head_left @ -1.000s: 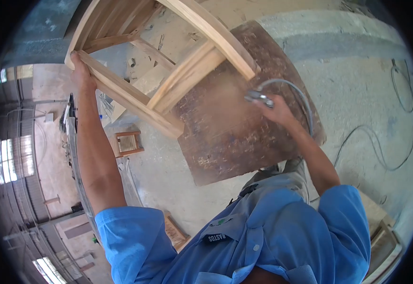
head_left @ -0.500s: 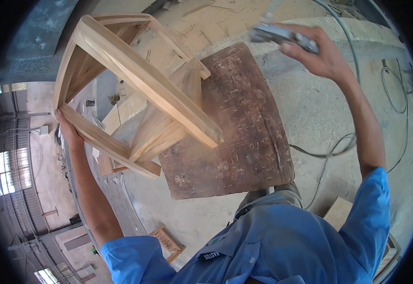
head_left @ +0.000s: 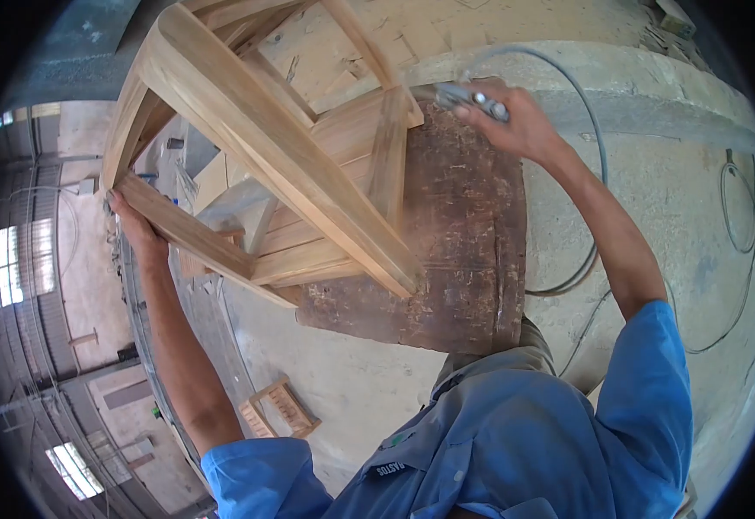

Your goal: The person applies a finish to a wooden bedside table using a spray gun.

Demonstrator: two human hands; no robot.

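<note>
My left hand (head_left: 142,232) grips the lower rail of a wooden chair frame (head_left: 282,160) at its left end, with the fingers wrapped round the wood. The chair is tilted and rests at least partly on a brown, worn worktop (head_left: 464,242). My right hand (head_left: 523,125) is closed round a grey metal air tool (head_left: 473,99), held above the far right part of the worktop. The tool's nose points left toward the chair and does not touch it. Blur hides its exact kind. A grey hose (head_left: 602,164) loops near my right hand.
A small slatted wooden frame (head_left: 295,411) lies on the concrete floor at lower left. More hose (head_left: 726,203) trails on the floor at right. Wood scraps and sheets lie beyond the worktop. A low concrete ledge (head_left: 654,95) runs behind.
My right hand has brought the tool left and down, nearer the chair. The chair has shifted slightly right and turned, showing more of its slats. My left hand stays on the same rail.
</note>
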